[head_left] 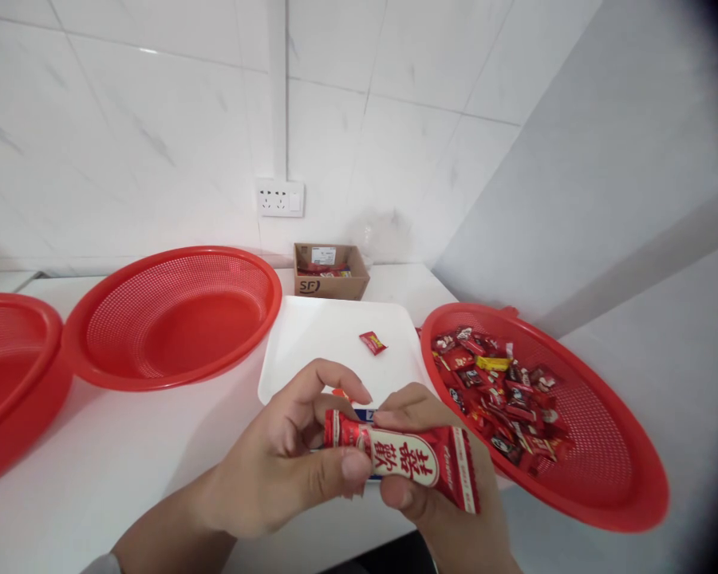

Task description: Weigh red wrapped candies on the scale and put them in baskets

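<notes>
Both of my hands hold a red wrapped candy bar with a cream label in front of me. My left hand pinches its left end with the thumb in front. My right hand is closed on its right part, the thumb below the label. Part of a blue wrapper shows behind the bar, mostly hidden by the fingers. Beyond my hands, a small red candy lies on a white tray. To the right, a red perforated basket holds several wrapped candies.
Two red baskets stand on the left, one in the middle left and one at the left edge. A cardboard box with wrapped items is behind the tray, near the wall. A socket panel is on the wall.
</notes>
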